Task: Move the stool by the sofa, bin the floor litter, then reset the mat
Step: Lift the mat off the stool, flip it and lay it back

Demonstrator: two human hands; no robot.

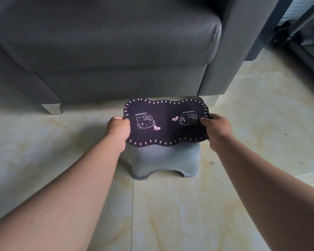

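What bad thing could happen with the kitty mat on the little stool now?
The mat is wider than the stool, and both hands, left hand and right hand, grip its ends. If it ends up off-centre, an overhanging end could droop and it might slide off. Small specks of litter lie on the floor to the right; they could get missed.

Both hands (118, 126) gripping mat (166, 122), atop stool (164, 160)
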